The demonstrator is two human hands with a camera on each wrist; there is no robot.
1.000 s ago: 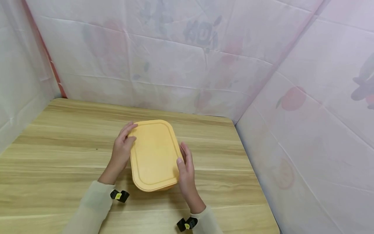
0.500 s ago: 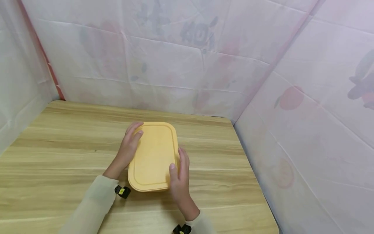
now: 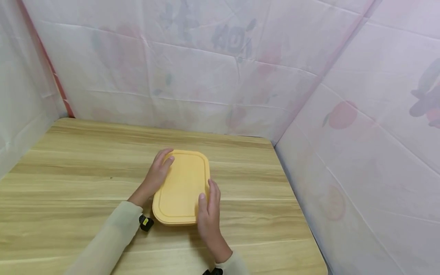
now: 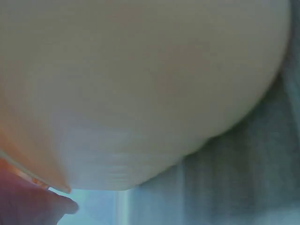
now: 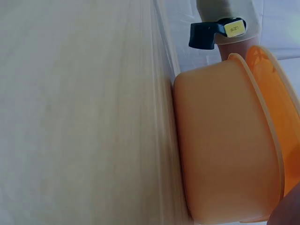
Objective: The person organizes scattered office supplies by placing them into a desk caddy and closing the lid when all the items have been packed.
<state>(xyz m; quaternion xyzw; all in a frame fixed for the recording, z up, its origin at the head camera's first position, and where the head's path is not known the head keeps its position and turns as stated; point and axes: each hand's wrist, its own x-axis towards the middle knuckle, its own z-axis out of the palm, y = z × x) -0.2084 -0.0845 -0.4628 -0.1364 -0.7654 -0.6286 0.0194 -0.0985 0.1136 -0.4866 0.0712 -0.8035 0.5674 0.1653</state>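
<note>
A yellow lid [image 3: 183,187] covers a deep, rounded rectangular box in the head view. The right wrist view shows the orange-looking box [image 5: 225,140] on the table, with the lid's underside [image 5: 276,103] raised from the rim along part of its length. My left hand [image 3: 158,172] holds the lid's far left edge, thumb on top. At the right edge my right hand [image 3: 209,214] holds the lid, thumb over the top and fingers along the side. The box's pale wall [image 4: 140,84] fills most of the left wrist view; a fingertip [image 4: 42,201] shows below the rim there.
The wood-grain table [image 3: 86,183] extends around the box. White printed sheets hang behind the table [image 3: 206,76] and along its right side [image 3: 371,164]. Dark wrist cameras sit on both sleeves, one visible near the left cuff [image 3: 146,223].
The lid has come down and levelled, looking narrower than before. My left hand moved right and slightly nearer; my right hand moved a little left, both staying at the lid's edges.
</note>
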